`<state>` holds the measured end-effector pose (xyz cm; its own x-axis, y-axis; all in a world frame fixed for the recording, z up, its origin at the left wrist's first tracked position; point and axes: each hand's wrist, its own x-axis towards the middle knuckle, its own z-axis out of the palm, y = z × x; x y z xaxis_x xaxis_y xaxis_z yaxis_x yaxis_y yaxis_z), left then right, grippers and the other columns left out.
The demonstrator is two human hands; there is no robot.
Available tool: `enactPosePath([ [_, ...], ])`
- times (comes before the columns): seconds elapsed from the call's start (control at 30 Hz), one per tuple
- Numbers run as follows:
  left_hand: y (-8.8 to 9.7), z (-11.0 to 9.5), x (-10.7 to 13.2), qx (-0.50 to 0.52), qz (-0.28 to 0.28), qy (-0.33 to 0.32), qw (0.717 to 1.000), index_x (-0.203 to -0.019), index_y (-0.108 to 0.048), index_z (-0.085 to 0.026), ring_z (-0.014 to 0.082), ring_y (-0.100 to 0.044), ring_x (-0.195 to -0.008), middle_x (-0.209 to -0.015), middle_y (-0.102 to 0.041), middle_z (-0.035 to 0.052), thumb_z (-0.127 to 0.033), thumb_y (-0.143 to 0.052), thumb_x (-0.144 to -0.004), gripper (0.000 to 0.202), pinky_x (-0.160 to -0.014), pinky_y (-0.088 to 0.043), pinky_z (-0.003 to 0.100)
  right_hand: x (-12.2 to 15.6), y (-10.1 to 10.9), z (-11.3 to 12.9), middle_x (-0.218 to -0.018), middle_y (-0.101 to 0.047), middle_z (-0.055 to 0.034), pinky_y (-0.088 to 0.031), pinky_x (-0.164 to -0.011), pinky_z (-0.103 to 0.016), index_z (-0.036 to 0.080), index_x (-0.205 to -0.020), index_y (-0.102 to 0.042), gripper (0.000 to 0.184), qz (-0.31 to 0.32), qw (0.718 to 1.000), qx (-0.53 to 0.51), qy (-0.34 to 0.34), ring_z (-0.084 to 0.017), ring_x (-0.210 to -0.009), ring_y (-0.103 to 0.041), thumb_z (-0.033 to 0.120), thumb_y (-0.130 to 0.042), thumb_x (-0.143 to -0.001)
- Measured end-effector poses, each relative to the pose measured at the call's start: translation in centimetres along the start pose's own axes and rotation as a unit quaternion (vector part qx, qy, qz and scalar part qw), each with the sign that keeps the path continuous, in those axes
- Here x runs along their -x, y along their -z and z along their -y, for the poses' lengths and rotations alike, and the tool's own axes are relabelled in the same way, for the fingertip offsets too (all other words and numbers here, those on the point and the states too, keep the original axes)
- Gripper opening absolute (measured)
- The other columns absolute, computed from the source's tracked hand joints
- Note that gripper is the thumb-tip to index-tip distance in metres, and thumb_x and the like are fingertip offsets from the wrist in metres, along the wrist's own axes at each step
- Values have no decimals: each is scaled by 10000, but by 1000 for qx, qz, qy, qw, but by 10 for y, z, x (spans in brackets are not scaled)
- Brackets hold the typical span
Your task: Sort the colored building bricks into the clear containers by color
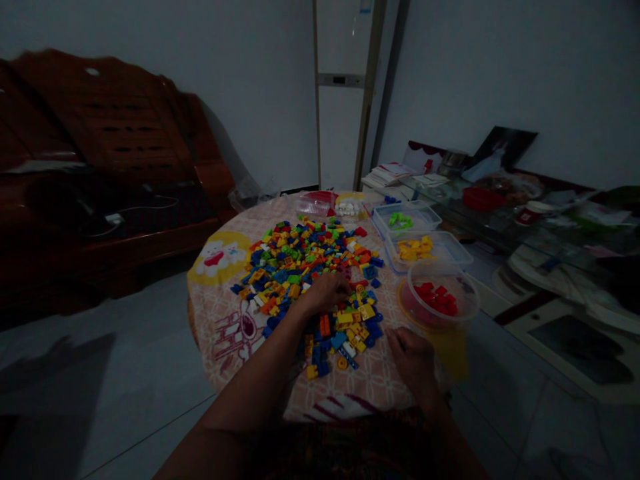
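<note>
Loose toy building bricks [285,257] in many colours lie in a wide heap on a round table with a patterned tablecloth [400,393]. My left hand [327,293] reaches over the middle of the heap, its fingers bent down among the bricks. What is between those fingertips, if anything, is too dark to make out. At the heap's right side, my right hand [414,360] rests by the table edge with fingers curled in; their inside is hidden. Just beyond it stands a round clear tub [473,307] with red bricks [436,300].
Behind the tub are a clear box [457,253] with yellow bricks [415,248] and another box [427,213] with green bricks [400,221]. White bricks [347,208] lie at the far edge. A cluttered glass-topped stand [450,193] is right; a wooden bench [125,147] is left.
</note>
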<state>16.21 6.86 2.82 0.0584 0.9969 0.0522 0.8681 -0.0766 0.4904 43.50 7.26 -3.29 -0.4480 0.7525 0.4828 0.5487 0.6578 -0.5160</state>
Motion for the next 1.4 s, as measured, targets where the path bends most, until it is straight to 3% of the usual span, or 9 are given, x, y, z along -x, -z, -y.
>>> enactPosePath([
  [0.23,14,-7,-5,81,-97,35,991,-847,-723,-160,141,-622,-694,-762,-705,16,-214,-648,-774,118,-675,-454,233,0,0,0,-560,-540,22,-322,-549,-239,201,-594,-497,408,4,1000,-9,-2,-100,-503,-464,376,-479,-962],
  [0.4,19,-32,-52,230,-127,48,964,-913,-734,-119,124,-613,-600,-652,-675,7,-132,-601,-780,188,-655,-492,238,-1,1,3,-556,-545,20,-313,-543,-246,203,-590,-490,418,-5,1000,3,8,-98,-491,-459,371,-471,-971],
  [0.57,4,-60,-118,406,-135,94,899,-971,-713,-64,126,-638,-602,-663,-688,43,-77,-621,-772,220,-707,-544,282,0,-2,-1,-552,-541,20,-307,-540,-241,195,-599,-511,407,-15,1000,14,23,-96,-495,-471,362,-482,-970],
  [0.67,1,-66,-132,524,-121,34,842,-1148,-653,-48,140,-680,-730,-854,-735,106,-90,-680,-756,396,-783,-557,315,1,-3,-3,-555,-544,22,-308,-543,-239,193,-606,-523,401,-13,1000,12,23,-94,-496,-476,355,-484,-970],
  [0.8,15,-47,-103,461,-125,-28,878,-1123,-680,-73,183,-688,-882,-1006,-736,130,-135,-709,-724,405,-836,-551,335,0,-2,-2,-566,-555,17,-320,-569,-250,196,-603,-515,401,-10,1000,10,23,-100,-508,-486,343,-475,-974],
  [0.97,41,-3,-32,250,-148,37,956,-1043,-731,-109,206,-694,-861,-960,-750,74,-222,-660,-743,328,-782,-545,301,0,0,0,-570,-559,17,-312,-560,-255,201,-597,-511,401,-2,1000,3,9,-101,-502,-474,360,-493,-965],
  [1.1,44,12,10,145,-64,71,985,-959,-755,-145,185,-684,-773,-839,-747,30,-240,-676,-714,274,-702,-511,254,0,2,1,-561,-554,16,-302,-548,-256,201,-594,-520,410,0,1000,0,7,-100,-497,-456,369,-485,-966],
  [1.23,32,7,26,87,-12,57,995,-904,-765,-182,168,-663,-740,-807,-732,4,-235,-718,-679,236,-681,-472,229,-1,3,2,-561,-559,10,-293,-526,-249,200,-583,-522,425,3,1000,-4,-3,-98,-486,-422,388,-480,-962],
  [1.4,22,8,18,21,-45,70,996,-841,-772,-183,182,-659,-798,-846,-731,37,-201,-678,-718,155,-724,-465,236,0,3,3,-533,-518,21,-287,-524,-246,201,-561,-489,458,0,1000,2,-14,-97,-483,-412,420,-467,-964],
])
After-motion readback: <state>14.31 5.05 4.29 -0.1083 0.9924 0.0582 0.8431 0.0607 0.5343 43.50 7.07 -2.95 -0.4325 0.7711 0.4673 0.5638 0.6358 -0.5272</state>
